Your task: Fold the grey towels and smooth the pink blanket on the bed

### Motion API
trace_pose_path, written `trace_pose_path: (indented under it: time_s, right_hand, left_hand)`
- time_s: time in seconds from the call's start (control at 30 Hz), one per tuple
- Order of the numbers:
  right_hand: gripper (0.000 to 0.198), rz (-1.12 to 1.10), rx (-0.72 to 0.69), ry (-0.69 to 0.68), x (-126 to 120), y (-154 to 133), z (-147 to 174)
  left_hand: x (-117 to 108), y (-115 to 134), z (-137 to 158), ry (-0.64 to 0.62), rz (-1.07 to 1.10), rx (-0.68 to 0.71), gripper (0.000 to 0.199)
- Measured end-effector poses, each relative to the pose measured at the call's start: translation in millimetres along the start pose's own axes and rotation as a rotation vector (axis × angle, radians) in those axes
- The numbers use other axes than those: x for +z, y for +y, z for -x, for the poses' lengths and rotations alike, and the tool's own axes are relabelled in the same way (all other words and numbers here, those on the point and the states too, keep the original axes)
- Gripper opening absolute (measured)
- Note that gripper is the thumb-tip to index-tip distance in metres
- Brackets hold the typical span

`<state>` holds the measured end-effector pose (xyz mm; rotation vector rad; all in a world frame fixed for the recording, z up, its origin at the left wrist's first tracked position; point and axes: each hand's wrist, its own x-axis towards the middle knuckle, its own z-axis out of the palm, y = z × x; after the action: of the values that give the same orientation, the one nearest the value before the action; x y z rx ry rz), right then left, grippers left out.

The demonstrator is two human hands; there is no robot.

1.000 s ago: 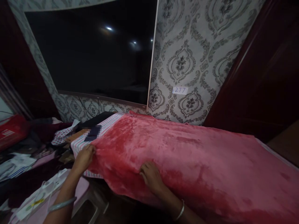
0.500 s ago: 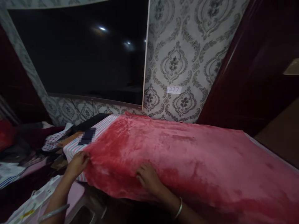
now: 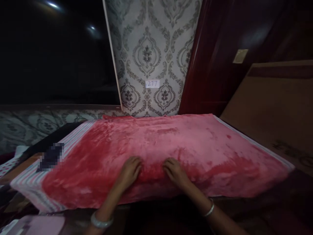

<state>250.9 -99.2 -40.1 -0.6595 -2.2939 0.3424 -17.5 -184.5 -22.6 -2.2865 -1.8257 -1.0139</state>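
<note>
A plush red and pink blanket (image 3: 156, 140) lies spread over a table, its front edge hanging down. My left hand (image 3: 130, 168) is near the middle of the front side, fingers curled in and closed on the fabric. Just to its right, my right hand (image 3: 174, 171) has its fingers bent down onto the same blanket, thumb side facing the left hand. A short stretch of dark red fabric shows between them. The fingertips are partly hidden, so the pinch is hard to see.
A striped cloth (image 3: 73, 143) shows under the blanket at left, with a dark, blurred-out object (image 3: 51, 157) on it. A cardboard box (image 3: 274, 98) stands at right. Behind are a television (image 3: 58, 58) and a wall label (image 3: 152, 84). A pink stool (image 3: 41, 225) is at lower left.
My view has turned right. My left hand has moved from the blanket's left edge to the middle, close beside my right hand. The blanket's front and right side look flatter and straighter.
</note>
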Motion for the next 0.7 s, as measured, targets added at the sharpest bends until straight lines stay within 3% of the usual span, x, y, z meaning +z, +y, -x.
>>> trace_pose_path:
  time_s: [0.17, 0.37, 0.57, 0.7]
  right_hand:
    - [0.025, 0.138, 0.293, 0.197, -63, 63, 56]
    - [0.026, 0.325, 0.514, 0.462, -125, 137, 119]
    - [0.034, 0.496, 0.856, 0.622, -167, 186, 154]
    - [0.042, 0.348, 1.156, 0.816, -183, 208, 166]
  left_hand:
    - [65, 76, -44, -0.175, 0.132, 0.21, 0.024]
    - [110, 148, -86, -0.354, 0.156, 0.366, 0.019]
    - [146, 189, -108, -0.388, 0.047, 0.376, 0.021]
    - [172, 197, -116, -0.336, 0.001, 0.343, 0.016]
